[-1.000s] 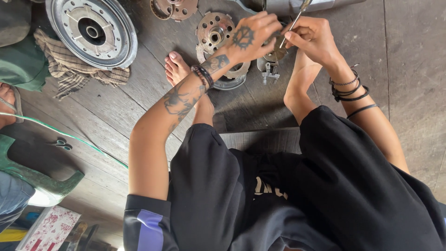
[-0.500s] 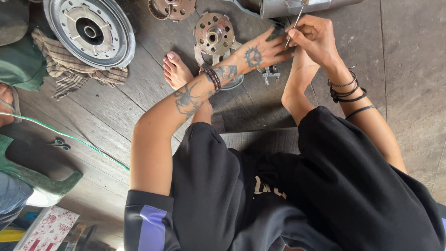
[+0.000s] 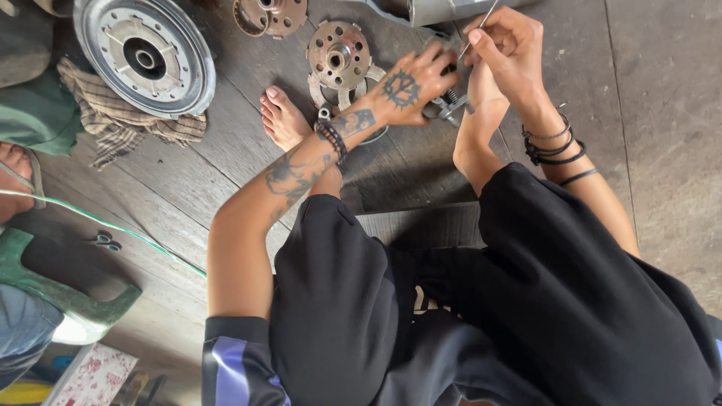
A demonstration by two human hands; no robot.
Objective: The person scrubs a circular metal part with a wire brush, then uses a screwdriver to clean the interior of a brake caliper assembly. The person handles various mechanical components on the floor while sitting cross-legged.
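My left hand [image 3: 410, 83], tattooed on its back, grips a small metal part with a spring [image 3: 450, 105] just above the wooden floor. My right hand [image 3: 508, 46] pinches a thin metal tool [image 3: 481, 24] whose tip points down toward that part. Both hands work close together near the top of the view, above my right foot [image 3: 477, 124]. A round perforated metal clutch plate [image 3: 336, 54] lies on the floor just left of my left hand.
A large silver drum wheel [image 3: 144, 53] rests on a checked cloth [image 3: 113, 124] at the top left. Another rusty disc [image 3: 271, 15] and a silver metal casing [image 3: 440, 10] lie at the top edge. My left foot [image 3: 282, 116], a green hose [image 3: 113, 223] and a green stool [image 3: 71, 289] sit left.
My left hand has closed over the small sprung part and lifted it slightly. My right hand stays pinched on the thin tool, shifted a little upward.
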